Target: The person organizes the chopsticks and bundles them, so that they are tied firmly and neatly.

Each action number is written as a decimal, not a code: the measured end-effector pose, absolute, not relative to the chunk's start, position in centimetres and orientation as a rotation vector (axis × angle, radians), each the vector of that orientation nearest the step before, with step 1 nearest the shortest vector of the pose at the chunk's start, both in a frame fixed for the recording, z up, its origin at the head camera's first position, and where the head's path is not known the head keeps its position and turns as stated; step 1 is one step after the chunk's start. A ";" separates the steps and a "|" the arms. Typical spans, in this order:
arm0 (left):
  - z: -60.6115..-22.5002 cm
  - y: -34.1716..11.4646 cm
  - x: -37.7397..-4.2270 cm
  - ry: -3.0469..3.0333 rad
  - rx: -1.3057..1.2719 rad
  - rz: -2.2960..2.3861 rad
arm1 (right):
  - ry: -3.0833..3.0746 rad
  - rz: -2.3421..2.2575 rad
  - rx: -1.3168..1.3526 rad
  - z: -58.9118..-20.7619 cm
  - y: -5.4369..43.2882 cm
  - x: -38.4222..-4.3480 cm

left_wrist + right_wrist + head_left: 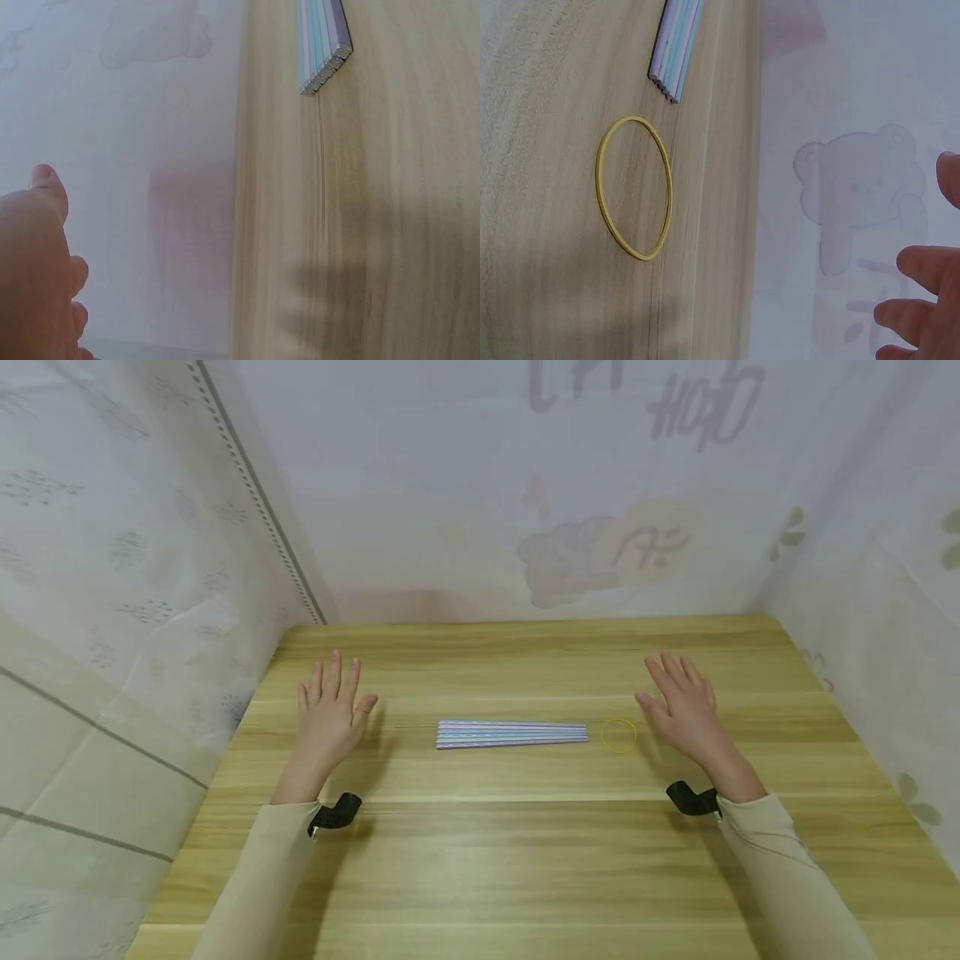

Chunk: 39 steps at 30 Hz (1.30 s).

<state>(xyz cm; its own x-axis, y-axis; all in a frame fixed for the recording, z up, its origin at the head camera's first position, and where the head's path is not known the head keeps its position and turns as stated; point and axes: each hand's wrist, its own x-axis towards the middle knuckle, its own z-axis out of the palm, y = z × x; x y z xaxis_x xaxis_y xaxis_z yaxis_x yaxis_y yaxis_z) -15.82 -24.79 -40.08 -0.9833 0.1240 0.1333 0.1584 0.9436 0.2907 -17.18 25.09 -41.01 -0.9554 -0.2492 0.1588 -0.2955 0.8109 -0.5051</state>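
Observation:
Several pastel chopsticks [512,734] lie side by side on the wooden table, their thicker square ends [327,70] toward the left. A yellow rubber band [618,736] rests just off their thin tips [665,88], forming a loose ring. To the left, my left hand [327,724] hovers over the table with fingers spread and nothing in it. My right hand [683,711] is held up on the other side, fingers straight, nearest to the rubber band. Neither hand touches the chopsticks or the band.
The table [510,860] meets a pale printed curtain [450,485] at its back edge. More patterned cloth hangs along the left and right sides. Each wrist carries a black camera mount [337,811] over a beige sleeve [258,877].

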 end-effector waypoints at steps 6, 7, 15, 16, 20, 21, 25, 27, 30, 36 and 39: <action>-40.3 -24.9 -15.7 -3.025 -0.218 -0.425 | -2.914 0.846 0.429 -41.3 24.9 -17.1; -40.3 -25.0 -15.7 -3.032 -0.215 -0.432 | -2.914 0.845 0.430 -41.3 24.8 -17.1; -40.4 -24.7 -15.8 -3.047 -0.210 -0.449 | -2.916 0.867 0.429 -41.3 24.5 -17.1; -40.4 -24.7 -15.8 -3.042 -0.209 -0.449 | -2.913 0.864 0.429 -41.3 24.5 -17.1; -40.4 -24.5 -15.9 -3.021 -0.205 -0.469 | -2.908 0.854 0.434 -41.4 24.5 -17.1; -40.4 -24.5 -15.9 -3.020 -0.207 -0.474 | -2.907 0.850 0.436 -41.4 24.5 -17.1; -40.6 -24.4 -15.9 -3.018 -0.226 -0.480 | -2.913 0.833 0.440 -41.5 24.4 -17.1; -40.8 -24.3 -16.0 -3.022 -0.239 -0.474 | -2.924 0.827 0.443 -41.7 24.3 -17.1; -41.0 -24.0 -16.1 -3.036 -0.250 -0.467 | -2.949 0.826 0.447 -42.0 24.1 -17.2; -41.9 -23.5 -16.0 -3.073 -0.257 -0.467 | -2.986 0.828 0.497 -43.0 23.2 -17.6; -42.5 -23.0 -16.1 -3.078 -0.277 -0.475 | -2.996 0.814 0.536 -43.5 22.7 -17.7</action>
